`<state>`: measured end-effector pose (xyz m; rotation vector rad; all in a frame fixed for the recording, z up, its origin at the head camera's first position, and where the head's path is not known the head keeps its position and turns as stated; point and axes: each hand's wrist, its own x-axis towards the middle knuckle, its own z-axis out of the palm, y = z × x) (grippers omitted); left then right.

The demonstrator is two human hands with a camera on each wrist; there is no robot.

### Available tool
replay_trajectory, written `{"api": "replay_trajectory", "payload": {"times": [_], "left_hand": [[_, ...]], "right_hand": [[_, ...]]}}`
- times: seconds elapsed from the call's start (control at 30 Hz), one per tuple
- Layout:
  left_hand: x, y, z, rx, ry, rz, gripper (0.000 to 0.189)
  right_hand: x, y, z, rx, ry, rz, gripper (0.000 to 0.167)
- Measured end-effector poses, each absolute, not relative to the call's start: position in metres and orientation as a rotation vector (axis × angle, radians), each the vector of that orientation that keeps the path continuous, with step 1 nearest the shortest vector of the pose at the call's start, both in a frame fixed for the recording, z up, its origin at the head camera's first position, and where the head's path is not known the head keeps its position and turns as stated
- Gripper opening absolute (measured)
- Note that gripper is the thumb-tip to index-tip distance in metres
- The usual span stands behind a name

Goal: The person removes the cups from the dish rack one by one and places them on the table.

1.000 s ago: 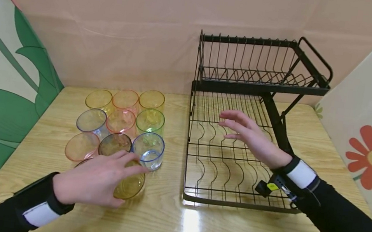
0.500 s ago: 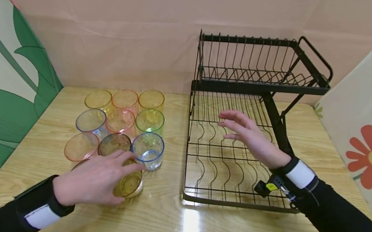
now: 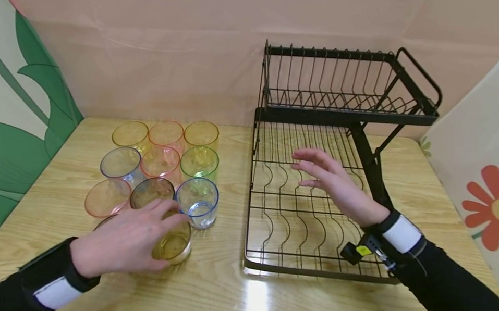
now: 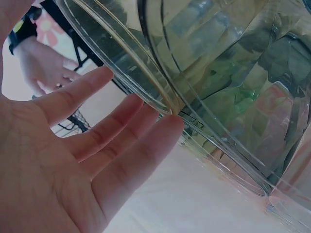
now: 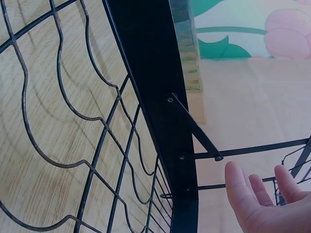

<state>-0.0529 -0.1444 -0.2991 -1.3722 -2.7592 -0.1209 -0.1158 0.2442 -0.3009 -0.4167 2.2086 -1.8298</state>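
Note:
My left hand is at a yellow-brown glass at the front right of a cluster of coloured glasses. In the head view its thumb lies at the near side and its index finger at the far rim. The left wrist view shows the fingers fairly straight, their tips right at the glass edges. Another front glass is mostly hidden under this hand. My right hand hovers over the lower tier of a black wire dish rack, fingers loosely extended and holding nothing.
Behind the left hand stand a blue-rimmed glass, a dark glass, a green glass and several pink, yellow and bluish ones. The rack's upper tier overhangs its back half. A pink backdrop closes the rear.
The left index fingertip has drawn back a little to the left along the yellow-brown glass. The right hand keeps its pose; the whole head view has shifted slightly.

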Motion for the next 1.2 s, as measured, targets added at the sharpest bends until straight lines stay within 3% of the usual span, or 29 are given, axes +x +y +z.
{"api": "replay_trajectory", "payload": {"times": [0.57, 0.93, 1.2], "left_hand": [[-0.056, -0.146, -0.29, -1.302, -2.843, -0.141, 0.078], [-0.113, -0.135, -0.244, -1.24, -2.69, -0.26, 0.07], [-0.136, -0.117, -0.238, -1.139, -2.634, -0.216, 0.075]], "right_hand": [[-0.115, 0.247, -0.296, -0.422, 2.223, -1.786, 0.052], [-0.109, 0.264, -0.271, -0.504, 2.594, -1.347, 0.049], [-0.093, 0.26, -0.25, -0.619, 2.935, -0.89, 0.059]]}}
